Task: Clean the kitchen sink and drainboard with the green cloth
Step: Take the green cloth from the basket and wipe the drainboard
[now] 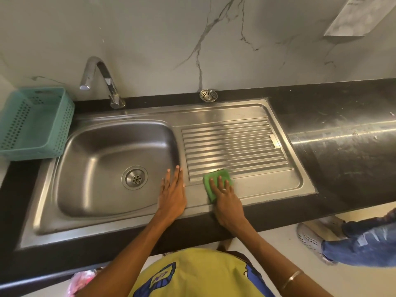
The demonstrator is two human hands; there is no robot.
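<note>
Cloth [216,181], green and folded, lies on the drainboard [257,181] at its near-left corner, half on the last ridges and half on the flat near margin; right hand [225,200] presses down on it with fingers straight and spread, palm flat, a ring on one finger; grip here is a flat press, not a pinch; left hand [172,194] rests open and flat on the steel strip between sink bowl [96,163] and drainboard, fingertips pointing far, holding nothing; the two hands sit near each other, not touching.

Sink bowl is to the left, round drain [135,177] in its floor; ridged drainboard to the right, same steel sheet, set into a dark counter [342,129]; counter surface to the right shows pale streaks and smears.

Tap [100,82], chrome and curved, stands at the far edge behind the bowl, spout turned left; loose strainer [208,95] sits on the counter at the far edge behind the drainboard; teal perforated basket [34,123] on the counter to the left of the bowl, its corner over the sink rim.

Marble-veined wall [171,39] behind; paper sheet [353,16] fixed to it at far right.

Another person's jeans and grey shoe [310,239] on the floor at near right; yellow patterned garment [192,275] of the wearer at the near edge; bangle [292,278] on the right forearm.
</note>
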